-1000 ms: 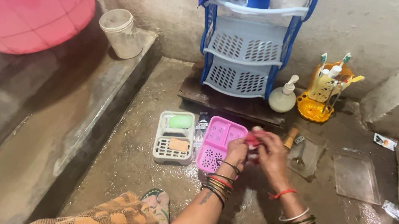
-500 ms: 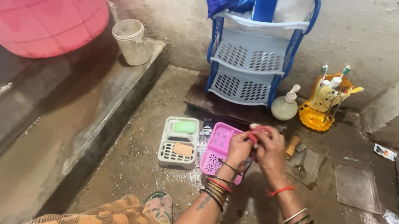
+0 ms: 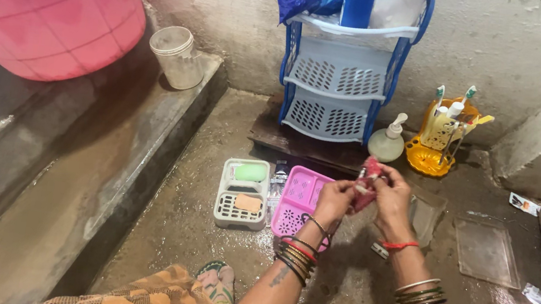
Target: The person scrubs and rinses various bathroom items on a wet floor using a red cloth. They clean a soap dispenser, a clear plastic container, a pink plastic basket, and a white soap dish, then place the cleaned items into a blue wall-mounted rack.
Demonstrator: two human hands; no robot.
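Now the big pink tub (image 3: 46,4) sits up on the ledge, the blue rack (image 3: 346,78) against the wall. Below, over the pink soap tray (image 3: 299,201), left hand (image 3: 333,202) and right hand (image 3: 392,203) both pinch a small red wrapper (image 3: 369,182).

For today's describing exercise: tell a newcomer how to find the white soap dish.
Start at the blue rack against the wall. On the wet floor before it lie two dishes; the white soap dish lies left of the pink tray, holding green and orange soap.
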